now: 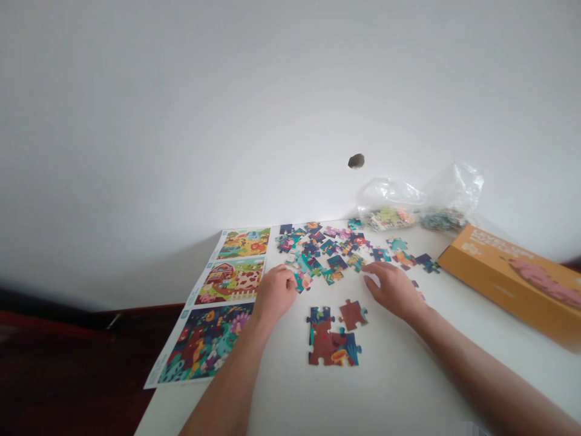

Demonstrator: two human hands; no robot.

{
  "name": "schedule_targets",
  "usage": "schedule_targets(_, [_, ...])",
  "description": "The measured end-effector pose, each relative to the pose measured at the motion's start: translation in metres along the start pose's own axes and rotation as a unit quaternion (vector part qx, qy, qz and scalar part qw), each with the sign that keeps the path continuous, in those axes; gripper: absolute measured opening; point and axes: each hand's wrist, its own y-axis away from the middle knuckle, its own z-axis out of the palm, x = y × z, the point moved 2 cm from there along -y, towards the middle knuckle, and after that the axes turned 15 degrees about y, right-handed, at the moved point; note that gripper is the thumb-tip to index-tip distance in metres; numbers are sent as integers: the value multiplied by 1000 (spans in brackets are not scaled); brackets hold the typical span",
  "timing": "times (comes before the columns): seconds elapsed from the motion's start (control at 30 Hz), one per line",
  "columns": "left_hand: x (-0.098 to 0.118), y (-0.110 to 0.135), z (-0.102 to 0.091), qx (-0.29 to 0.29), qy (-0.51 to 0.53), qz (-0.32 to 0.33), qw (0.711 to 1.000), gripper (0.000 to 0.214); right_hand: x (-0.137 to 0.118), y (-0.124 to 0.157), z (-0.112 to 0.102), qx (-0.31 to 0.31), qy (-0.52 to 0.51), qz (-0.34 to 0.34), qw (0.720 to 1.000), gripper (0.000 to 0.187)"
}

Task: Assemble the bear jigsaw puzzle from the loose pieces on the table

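My left hand (276,295) rests at the near left edge of a spread of loose jigsaw puzzle pieces (311,264). Its fingers are curled in, close to a pink and teal piece (302,281); what they hold, if anything, is hidden. On the other side, my right hand (391,289) has thumb and forefinger apart, the fingertip beside a green-patterned piece (356,261). Between my forearms lies a small joined section of puzzle (323,345) with a brown animal on it. A separate brown piece (353,315) lies at its upper right, not joined.
A picture sheet (188,315) with three printed scenes lies at the left table edge. Two clear bags of pieces, one nearer the middle (389,212) and one farther right (447,209), stand by the wall. An orange puzzle box (508,284) is at right. The wall has a hole (356,161).
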Motion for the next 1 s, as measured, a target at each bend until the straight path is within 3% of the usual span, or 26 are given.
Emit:
schedule_targets(0.17, [8,2,15,-35,41,40,998,30,-6,1,5,-21,-26,-107,994,41])
schedule_targets(0.23, [10,3,19,-33,55,60,996,33,-7,-1,3,-15,-28,-111,993,42])
schedule_targets(0.3, [10,4,19,-38,68,77,994,37,-2,-3,-1,8,-7,-46,999,37])
schedule_targets(0.4, [11,5,18,-50,81,104,990,40,15,-3,-10,33,79,124,989,33])
schedule_targets(0.47, [15,6,18,-58,95,133,985,37,27,-1,-13,-5,144,222,964,36])
schedule_targets(0.53, [22,9,19,-74,114,170,976,32,36,1,-12,-61,182,270,943,39])
schedule_targets(0.6, [32,12,21,-105,125,204,965,28,38,2,-10,-94,190,263,941,39])
schedule_targets(0.7, [45,16,25,-163,126,231,951,26,31,2,-6,-90,180,208,957,39])
schedule_targets(0.87, [49,18,28,-211,112,217,946,27,12,1,0,-74,137,117,981,36])
schedule_targets(1.0, [42,18,29,-222,86,189,953,32,11,4,0,-56,162,167,971,44])
